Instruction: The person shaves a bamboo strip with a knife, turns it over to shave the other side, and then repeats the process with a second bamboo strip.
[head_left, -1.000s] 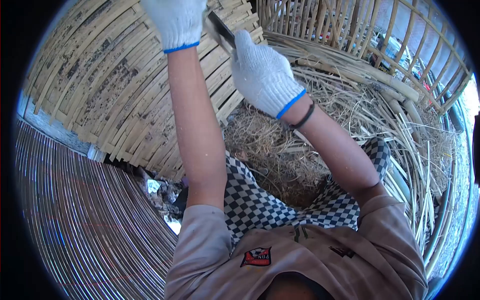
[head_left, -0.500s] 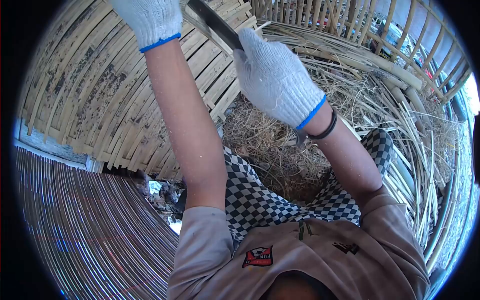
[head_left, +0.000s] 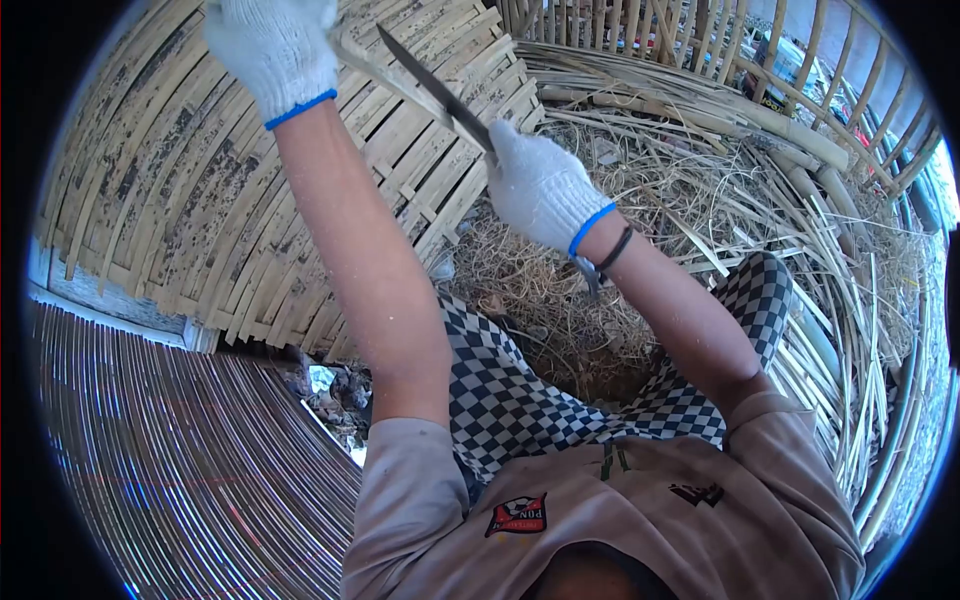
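Observation:
My right hand point(head_left: 540, 185), in a white knit glove with a blue cuff, is closed around the handle of a knife point(head_left: 430, 85). Its long dark blade points up and left. At the top edge of the view is my left hand point(head_left: 275, 50), gloved the same way, its fingers blurred and partly cut off. From it a pale bamboo strip point(head_left: 388, 78) runs down toward the right, close alongside the blade. Behind both hands lies a panel of split bamboo slats point(head_left: 190, 180).
Fine shavings point(head_left: 540, 280) cover the ground before my checkered trousers point(head_left: 520, 375). Long bamboo strips point(head_left: 700, 190) are heaped at the right, near a bamboo pole point(head_left: 790, 135). A bamboo fence point(head_left: 700, 40) stands at the back. Thin rods point(head_left: 190, 450) lie in rows at the lower left.
My left hand has shifted left and slightly down in the view. The right hand and knife have moved lower, and the hand looks smaller; more of the blade now shows, including its tip.

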